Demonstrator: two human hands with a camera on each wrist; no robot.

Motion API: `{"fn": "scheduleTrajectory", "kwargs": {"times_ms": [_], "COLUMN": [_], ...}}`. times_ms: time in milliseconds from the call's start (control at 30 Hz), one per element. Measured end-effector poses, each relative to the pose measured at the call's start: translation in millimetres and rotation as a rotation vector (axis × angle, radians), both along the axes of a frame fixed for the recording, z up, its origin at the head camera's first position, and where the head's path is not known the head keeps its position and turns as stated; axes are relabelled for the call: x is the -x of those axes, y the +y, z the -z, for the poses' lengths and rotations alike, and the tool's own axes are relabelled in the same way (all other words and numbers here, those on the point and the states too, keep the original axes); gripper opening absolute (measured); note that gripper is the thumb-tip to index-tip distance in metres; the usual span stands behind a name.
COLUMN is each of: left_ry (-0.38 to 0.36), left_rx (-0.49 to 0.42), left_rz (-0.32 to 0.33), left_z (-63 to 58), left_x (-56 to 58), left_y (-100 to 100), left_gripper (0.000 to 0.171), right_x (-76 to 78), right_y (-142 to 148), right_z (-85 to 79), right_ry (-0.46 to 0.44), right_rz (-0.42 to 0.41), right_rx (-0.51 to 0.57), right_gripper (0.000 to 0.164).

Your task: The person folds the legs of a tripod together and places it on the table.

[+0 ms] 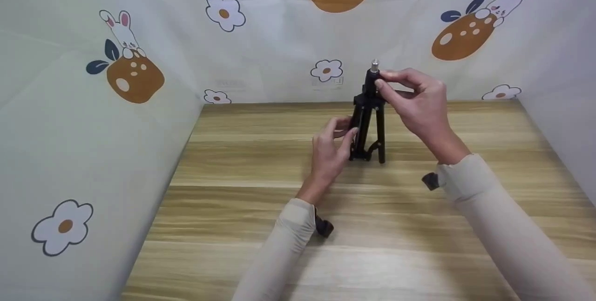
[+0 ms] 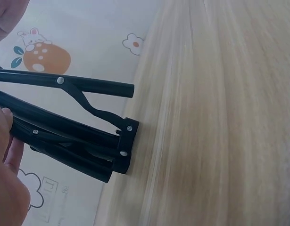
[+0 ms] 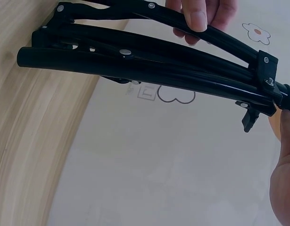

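A black tripod (image 1: 367,126) with a silver screw tip (image 1: 375,65) on top is held roughly upright between both hands, its legs mostly folded in. My left hand (image 1: 329,148) grips a leg on the tripod's left side, thumb in front. At the top, my right hand (image 1: 421,103) pinches the tripod's neck between thumb and fingers, just below the screw tip. The right wrist view shows the tripod's legs (image 3: 149,68) side by side, with left fingers on one of them. One leg (image 2: 102,87) spreads slightly from the others in the left wrist view, joined by a curved brace.
Beneath lies a wood-grain tabletop (image 1: 223,217). A pale backdrop (image 1: 270,49) printed with flowers and rabbits on orange fruit stands behind the tabletop and along its sides. Dark wrist-worn devices (image 1: 324,226) are at both sleeve cuffs.
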State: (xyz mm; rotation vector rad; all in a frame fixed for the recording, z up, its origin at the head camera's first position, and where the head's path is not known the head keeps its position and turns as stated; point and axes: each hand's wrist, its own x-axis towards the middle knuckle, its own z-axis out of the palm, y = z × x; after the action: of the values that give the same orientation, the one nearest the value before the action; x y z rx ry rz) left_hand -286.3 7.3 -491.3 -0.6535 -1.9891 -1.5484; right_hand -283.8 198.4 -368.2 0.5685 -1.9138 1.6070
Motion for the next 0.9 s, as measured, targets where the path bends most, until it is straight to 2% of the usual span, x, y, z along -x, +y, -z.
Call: {"fn": "scheduleTrajectory", "kwargs": {"times_ms": [300, 533, 733, 900], "left_ry": [-0.028, -0.040, -0.035, -0.019], "left_rx": [0.017, 0.015, 0.002, -0.005], "left_rz": [-0.021, -0.032, -0.015, -0.014], "left_z": [-1.5, -1.9, -1.6, -1.0], "left_x": [-0.8, -0.8, -0.1, 0.6], "left_y": [4.6, 6.8, 7.8, 8.7], "left_gripper": [0.021, 0.022, 0.021, 0.020], "right_x": [-1.1, -0.8, 0.7, 1.0], "right_y": [-0.1, -0.4, 1.5, 0.8], "right_z": [-0.3, 0.4, 1.7, 1.8], "right_ry": [0.007, 0.022, 0.036, 0.038], "right_rz": [0.003, -0.004, -0.015, -0.011], "right_rx": [-0.002, -0.004, -0.009, 0.002], "right_gripper": [0.016, 0.023, 0.015, 0.014]}}
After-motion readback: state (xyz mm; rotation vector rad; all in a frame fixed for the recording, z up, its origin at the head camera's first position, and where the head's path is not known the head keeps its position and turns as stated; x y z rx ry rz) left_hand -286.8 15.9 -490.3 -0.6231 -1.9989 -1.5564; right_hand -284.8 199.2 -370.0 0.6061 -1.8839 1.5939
